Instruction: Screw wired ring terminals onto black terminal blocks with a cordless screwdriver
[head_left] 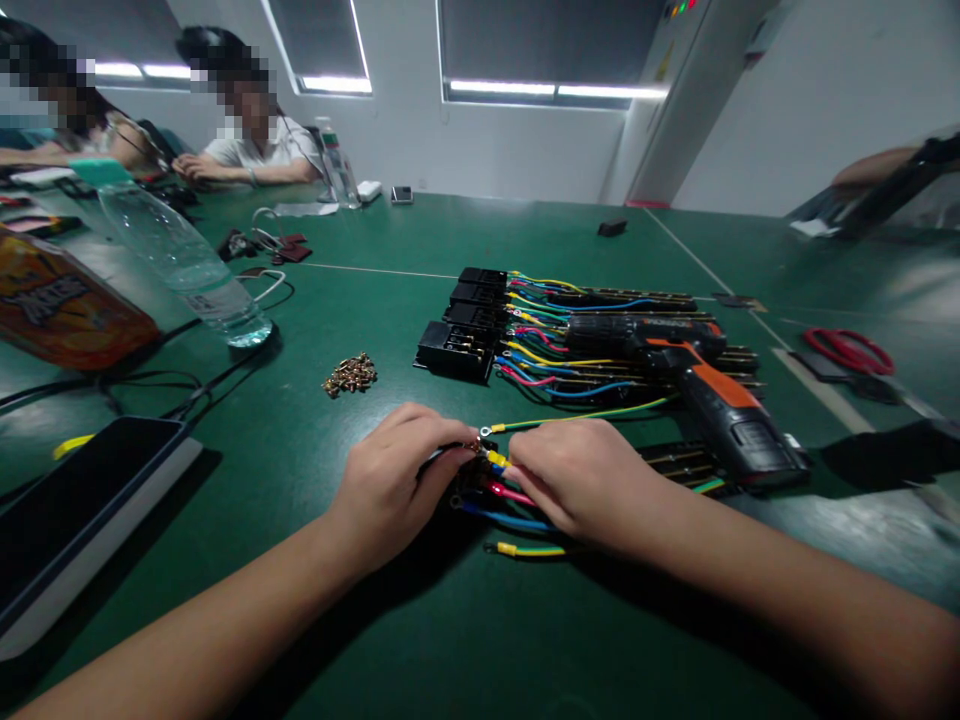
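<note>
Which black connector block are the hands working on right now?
The lone block between the left hand and right hand; the four others sit stacked beside the drill.

Four black blocks (pixel 469 320) are lying in a row on the table, and one drill (pixel 697 385) is resting beside them. Two bottles (pixel 184 255) are standing at the left and far side. One heap of screws (pixel 350 373) is lying near. Two people (pixel 251 140) are sitting at the far end.

We bring both forearms in from the lower corners, bare to the wrist, meeting at the middle. Our left hand (pixel 394 475) lies knuckles up, fingers curled and pinched at the tips. Our right hand (pixel 577 475) faces it, fingers bent, fingertips nearly touching.
</note>
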